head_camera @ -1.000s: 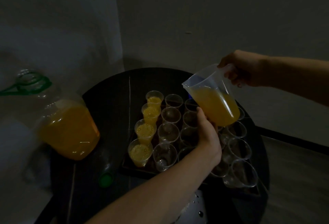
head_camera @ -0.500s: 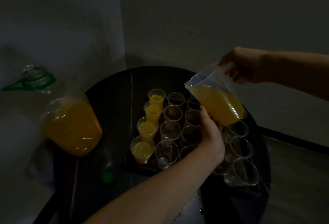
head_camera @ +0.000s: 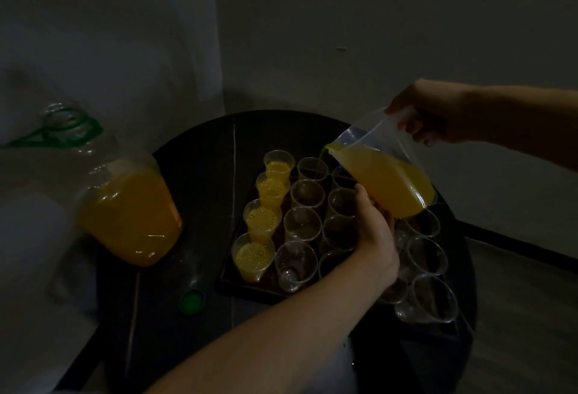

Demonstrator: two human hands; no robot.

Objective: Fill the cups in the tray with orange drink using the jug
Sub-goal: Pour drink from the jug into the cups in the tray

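dim grey walls enclose a round black table carrying a dark tray of clear plastic cups. four cups in the left column hold foamy orange drink.

the jug is clear plastic, about half full of orange drink, and is held above the tray's right half, tilted spout-down to the left. the right hand grips the handle at the upper rear. the left hand cups the lower wall from below, thumb against the wall; its fingers are hidden behind the jug.

compared with half a second ago, the jug tilts further and a thin stream now falls into the far cup of the second column.

a large bottle of orange drink stands at the table's left edge.
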